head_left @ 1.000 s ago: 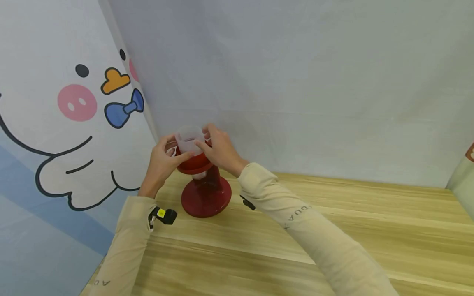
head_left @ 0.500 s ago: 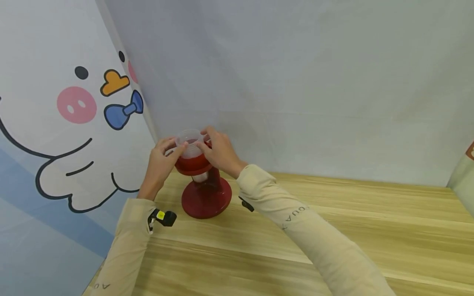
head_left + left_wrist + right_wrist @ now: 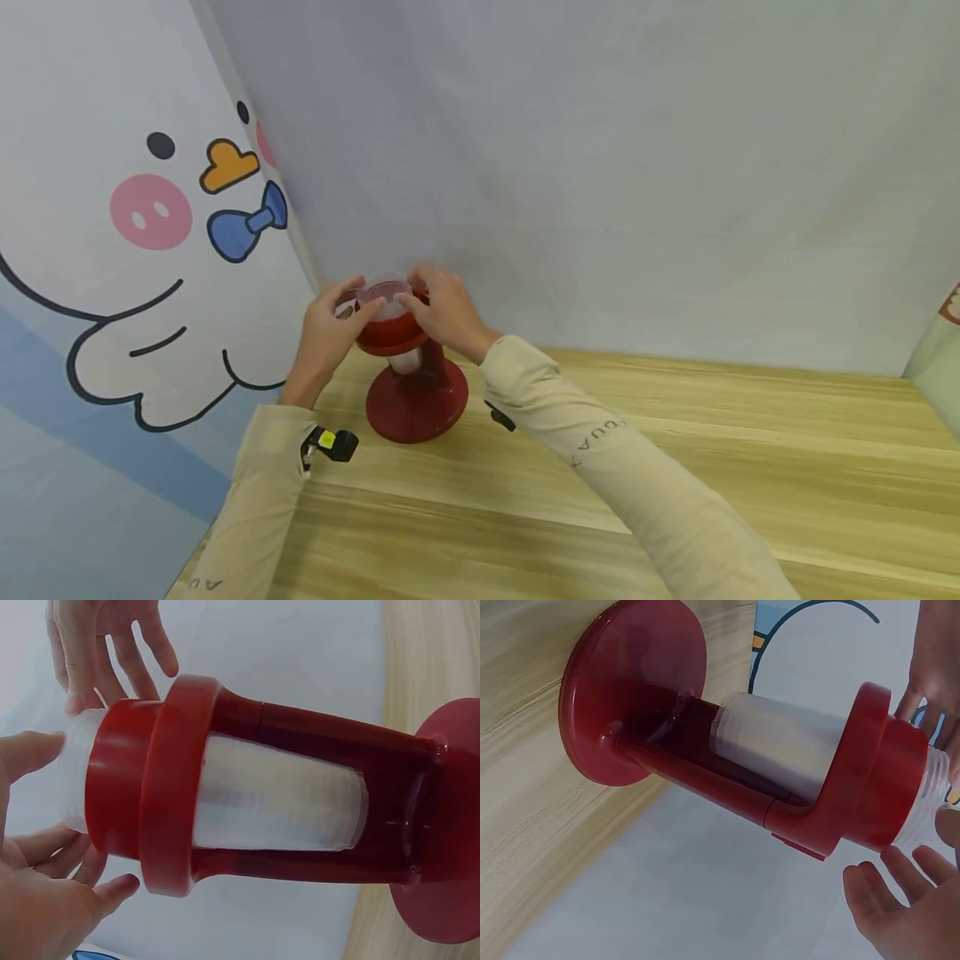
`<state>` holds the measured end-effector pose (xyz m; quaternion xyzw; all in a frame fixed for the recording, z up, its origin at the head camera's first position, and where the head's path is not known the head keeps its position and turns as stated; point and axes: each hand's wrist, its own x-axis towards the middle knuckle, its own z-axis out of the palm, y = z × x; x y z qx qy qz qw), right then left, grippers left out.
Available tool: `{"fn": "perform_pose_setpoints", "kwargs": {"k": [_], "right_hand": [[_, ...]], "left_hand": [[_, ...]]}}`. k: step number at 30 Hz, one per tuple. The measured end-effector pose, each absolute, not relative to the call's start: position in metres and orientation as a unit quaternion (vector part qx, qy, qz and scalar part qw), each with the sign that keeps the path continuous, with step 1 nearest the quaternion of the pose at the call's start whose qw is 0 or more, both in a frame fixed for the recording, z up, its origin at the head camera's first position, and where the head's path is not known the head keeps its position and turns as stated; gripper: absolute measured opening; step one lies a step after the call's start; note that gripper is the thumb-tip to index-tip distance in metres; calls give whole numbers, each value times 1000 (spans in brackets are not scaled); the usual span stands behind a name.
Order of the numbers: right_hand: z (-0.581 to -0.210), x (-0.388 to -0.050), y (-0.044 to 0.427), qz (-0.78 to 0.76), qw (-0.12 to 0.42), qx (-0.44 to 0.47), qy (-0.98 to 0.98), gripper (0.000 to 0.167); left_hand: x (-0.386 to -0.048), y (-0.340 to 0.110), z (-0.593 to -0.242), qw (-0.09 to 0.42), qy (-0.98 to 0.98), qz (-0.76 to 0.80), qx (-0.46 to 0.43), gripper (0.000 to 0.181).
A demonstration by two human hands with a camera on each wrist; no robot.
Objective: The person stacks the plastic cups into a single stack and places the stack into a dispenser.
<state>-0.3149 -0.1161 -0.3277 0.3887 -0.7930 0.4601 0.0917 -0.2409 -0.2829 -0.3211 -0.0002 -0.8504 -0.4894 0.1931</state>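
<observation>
A translucent plastic cup point(image 3: 387, 292) with a ridged rim sits in the collar of a red stand point(image 3: 408, 408). Its milky body point(image 3: 277, 799) shows below the collar; the ridges could be nested cups, but I cannot tell. My left hand point(image 3: 326, 329) is curved round the rim from the left, its thumb on the clear wall and its fingers behind. From the right, my right hand point(image 3: 447, 312) holds the rim between thumb and fingers. In the right wrist view, several right-hand fingers point(image 3: 877, 896) spread beside the collar.
The stand's round base point(image 3: 634, 694) rests on a wood-grain table point(image 3: 562, 483). Close behind is a pale cloth wall point(image 3: 600, 208). At the left stands a panel point(image 3: 247, 333) printed with a cartoon bird.
The plastic cup has gone down into the red collar, so less of it stands above. Both hands stay at its rim and have sunk slightly with it.
</observation>
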Motion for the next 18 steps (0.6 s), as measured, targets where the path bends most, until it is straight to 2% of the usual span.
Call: {"fn": "perform_pose_setpoints", "kwargs": {"k": [7, 18], "right_hand": [[-327, -314, -114, 456, 91, 398, -791, 15], [-327, -319, -106, 444, 75, 420, -788, 23]], "left_hand": [[-230, -271, -310, 199, -857, -475, -3, 55], [-253, -291, -336, 188, -880, -437, -9, 65]]}}
